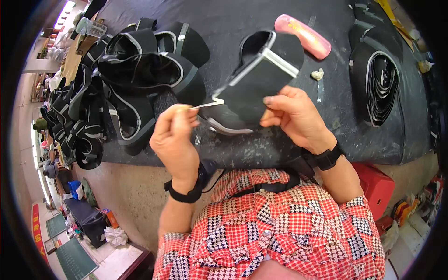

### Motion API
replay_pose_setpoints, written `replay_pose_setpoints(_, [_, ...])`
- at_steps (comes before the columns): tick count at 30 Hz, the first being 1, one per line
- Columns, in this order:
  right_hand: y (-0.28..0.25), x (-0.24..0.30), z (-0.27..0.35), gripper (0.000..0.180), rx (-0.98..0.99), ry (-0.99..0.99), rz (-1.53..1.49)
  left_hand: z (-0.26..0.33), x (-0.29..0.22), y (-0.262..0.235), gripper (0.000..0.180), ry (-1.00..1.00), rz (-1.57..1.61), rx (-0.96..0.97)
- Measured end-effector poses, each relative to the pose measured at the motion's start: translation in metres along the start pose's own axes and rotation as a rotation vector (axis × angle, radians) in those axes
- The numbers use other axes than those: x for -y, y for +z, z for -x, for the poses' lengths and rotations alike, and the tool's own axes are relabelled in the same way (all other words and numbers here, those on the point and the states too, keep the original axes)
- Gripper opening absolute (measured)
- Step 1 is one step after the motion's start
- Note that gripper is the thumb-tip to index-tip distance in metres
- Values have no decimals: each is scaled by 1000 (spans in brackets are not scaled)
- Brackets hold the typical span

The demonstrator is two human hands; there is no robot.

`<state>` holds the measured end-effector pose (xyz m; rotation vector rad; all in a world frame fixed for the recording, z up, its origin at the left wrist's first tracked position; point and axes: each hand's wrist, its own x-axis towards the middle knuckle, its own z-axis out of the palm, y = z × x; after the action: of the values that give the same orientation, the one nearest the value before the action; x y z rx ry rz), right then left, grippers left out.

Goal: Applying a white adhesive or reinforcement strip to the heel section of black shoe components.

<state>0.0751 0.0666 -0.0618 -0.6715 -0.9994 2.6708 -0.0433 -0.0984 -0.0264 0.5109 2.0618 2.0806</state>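
Observation:
A black shoe upper (pixel 247 100) with white tape along its edges is held over the black-covered table. My right hand (pixel 301 119) pinches the upper's right edge between thumb and fingers. On the other side, the closed fingers of my left hand (pixel 176 140) grip the end of a thin white strip (pixel 208 104). That strip stretches from the fingertips to the left edge of the upper, where it bends sharply. A wider white band (pixel 280 63) crosses the upper's far part. Part of its lower edge curls up near me.
Many black uppers (pixel 144 70) lie heaped on the table's left side. A nested stack of uppers (pixel 380 88) stands at the right. Beyond my right hand lie a pink rounded case (pixel 303 36) and a small crumpled whitish lump (pixel 317 74). A red stool (pixel 373 186) is below the table edge.

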Motion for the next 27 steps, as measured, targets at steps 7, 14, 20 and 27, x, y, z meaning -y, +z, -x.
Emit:
replay_pose_setpoints(7, [-45, -1, -7, 4, 73, 114, -261, 20, 29, -13, 31, -205, 181, 511])
replay_pose_setpoints(14, [-35, 25, -12, 14, 153, 226, -477, 13, 33, 14, 67, -33, 63, 748])
replay_pose_setpoints(20, [-46, 34, -32, 9, 130, 264, -479, -3, -4, 44, 28, -86, -50, 758])
replay_pose_setpoints(27, [-13, 53, 25, 15, -321, -747, 823, -21, -34, 57, 23, -431, 539, 499])
